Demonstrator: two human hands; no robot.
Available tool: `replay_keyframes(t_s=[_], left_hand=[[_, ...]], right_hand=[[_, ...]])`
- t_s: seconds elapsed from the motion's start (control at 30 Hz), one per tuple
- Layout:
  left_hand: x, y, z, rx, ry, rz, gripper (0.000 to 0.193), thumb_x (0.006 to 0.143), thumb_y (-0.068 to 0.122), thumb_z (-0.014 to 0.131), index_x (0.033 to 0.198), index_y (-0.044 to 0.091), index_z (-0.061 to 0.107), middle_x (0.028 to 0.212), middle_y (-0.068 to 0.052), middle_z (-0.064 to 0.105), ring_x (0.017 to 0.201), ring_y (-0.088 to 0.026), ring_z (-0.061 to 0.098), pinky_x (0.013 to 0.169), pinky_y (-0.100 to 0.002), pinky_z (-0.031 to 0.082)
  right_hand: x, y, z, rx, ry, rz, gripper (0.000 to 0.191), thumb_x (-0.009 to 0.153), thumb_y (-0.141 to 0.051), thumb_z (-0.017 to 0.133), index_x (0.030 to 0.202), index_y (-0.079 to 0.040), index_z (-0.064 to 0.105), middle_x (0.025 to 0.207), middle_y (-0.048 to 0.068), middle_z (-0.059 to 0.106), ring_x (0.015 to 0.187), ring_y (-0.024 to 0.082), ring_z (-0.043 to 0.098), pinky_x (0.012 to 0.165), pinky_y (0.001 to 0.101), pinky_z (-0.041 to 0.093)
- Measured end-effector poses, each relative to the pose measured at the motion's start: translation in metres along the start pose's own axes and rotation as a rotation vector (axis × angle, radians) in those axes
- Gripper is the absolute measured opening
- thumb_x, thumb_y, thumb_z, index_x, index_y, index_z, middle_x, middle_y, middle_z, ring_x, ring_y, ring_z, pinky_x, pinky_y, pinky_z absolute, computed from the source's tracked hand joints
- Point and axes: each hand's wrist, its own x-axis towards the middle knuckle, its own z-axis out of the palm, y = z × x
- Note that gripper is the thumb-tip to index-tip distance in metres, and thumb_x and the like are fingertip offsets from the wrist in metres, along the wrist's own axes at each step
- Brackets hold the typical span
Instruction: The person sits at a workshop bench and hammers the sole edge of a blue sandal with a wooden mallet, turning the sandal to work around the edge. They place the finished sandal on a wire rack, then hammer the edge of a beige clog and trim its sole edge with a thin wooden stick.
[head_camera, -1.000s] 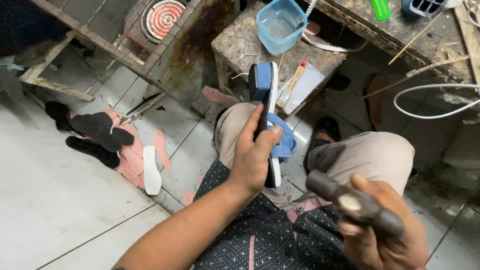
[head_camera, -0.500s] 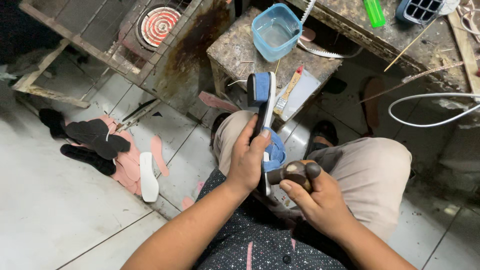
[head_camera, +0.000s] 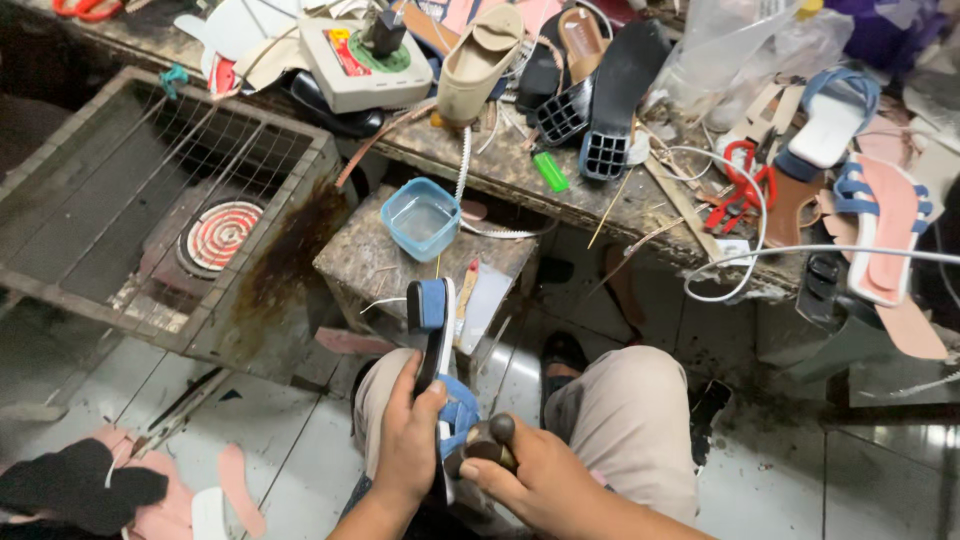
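The left hand has its grip closed around a blue-strapped sandal, held on edge over the person's lap, heel end up. Just right of that grip, the right hand is wrapped tight on a dark hammer, whose head touches the sandal's blue strap. Above the grip, a blue plastic tub sits on a small stool. Farther up, on the cluttered counter, a green lighter lies below a beige box with a red and green label.
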Motion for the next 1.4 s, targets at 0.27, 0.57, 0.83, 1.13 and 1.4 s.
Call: replay_keyframes(t_s=[0.27,0.57,0.83,1.13,1.4], left_hand=[[-0.011,0.018,-0.032,-0.382,-0.221,-0.058,0.071,0.081,0.034,0.057,0.141,-0.003,0.048,0.106,-0.009,0.063,0.097,-0.018,0.063,0.081,-0.034,0.055],[0.022,0.045,-0.018,0.072,-0.151,0.296,0.076,0.085,0.023,0.072,0.149,-0.005,0.044,0.132,-0.012,0.060,0.116,-0.018,0.059,0.102,-0.032,0.049],[0.023,0.049,-0.014,0.241,-0.104,0.393,0.084,0.082,0.034,0.073,0.150,-0.006,0.044,0.141,-0.022,0.060,0.131,-0.030,0.059,0.115,-0.037,0.045],[0.023,0.041,-0.013,0.539,-0.010,0.545,0.077,0.092,0.039,0.064,0.151,-0.005,0.044,0.147,-0.026,0.056,0.139,-0.038,0.056,0.121,-0.042,0.042],[0.029,0.046,-0.008,0.585,0.045,0.470,0.077,0.087,0.041,0.065,0.145,-0.006,0.047,0.138,-0.028,0.058,0.129,-0.039,0.058,0.112,-0.044,0.045]], right_hand=[[-0.021,0.014,0.000,0.258,-0.154,-0.125,0.031,0.091,-0.019,0.083,0.104,-0.005,0.058,0.089,0.002,0.063,0.085,0.011,0.062,0.074,0.0284,0.049],[0.004,0.002,-0.005,0.367,0.085,0.008,0.022,0.089,-0.012,0.075,0.105,-0.004,0.063,0.088,-0.001,0.064,0.081,0.008,0.059,0.071,0.0257,0.051],[0.026,0.003,0.003,0.378,0.054,0.073,0.023,0.083,-0.009,0.080,0.099,-0.005,0.064,0.083,-0.002,0.061,0.075,0.006,0.053,0.065,0.0244,0.046],[0.049,-0.026,-0.009,-0.123,-0.062,0.004,0.031,0.083,-0.028,0.081,0.095,-0.006,0.063,0.079,0.004,0.068,0.074,0.013,0.064,0.068,0.0306,0.052],[0.043,-0.016,-0.015,0.131,-0.008,0.081,0.026,0.086,-0.024,0.078,0.097,-0.005,0.065,0.082,0.002,0.066,0.076,0.012,0.061,0.067,0.0304,0.051]])
